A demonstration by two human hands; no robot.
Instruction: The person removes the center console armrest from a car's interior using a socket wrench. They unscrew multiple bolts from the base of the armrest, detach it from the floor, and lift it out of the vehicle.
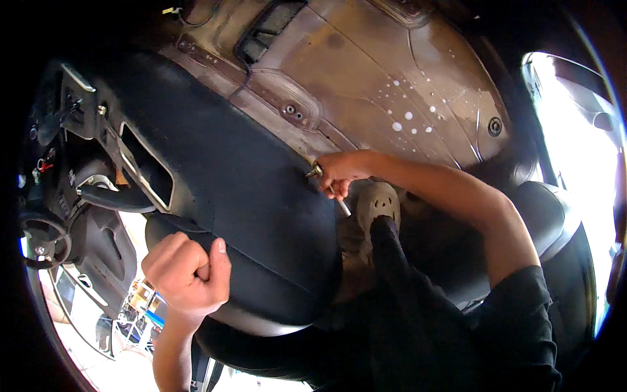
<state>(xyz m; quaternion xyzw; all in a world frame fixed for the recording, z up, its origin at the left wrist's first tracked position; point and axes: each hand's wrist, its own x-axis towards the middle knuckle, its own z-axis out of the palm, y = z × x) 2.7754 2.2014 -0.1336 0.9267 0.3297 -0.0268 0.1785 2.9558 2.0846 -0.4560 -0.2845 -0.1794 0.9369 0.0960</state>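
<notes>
My right hand (345,175) is wrapped round a small metal tool that looks like a ratchet wrench (344,208). Its rounded head shows by my knuckles, against the side of a large black car seat (261,189); the bright end of its handle sticks out below my fingers. What the head sits on is hidden. Over the near left part of that seat, my left hand (186,271) is raised in a fist with the thumb straight up beside the curled fingers. Nothing shows in it.
Beyond the seat lies a bare, brownish car floor (366,72) with white spots. My beige shoe (379,199) stands near my right hand. Toward the left are a steering wheel (44,238) and a dark door panel (108,251). Another dark seat (535,209) is at the right.
</notes>
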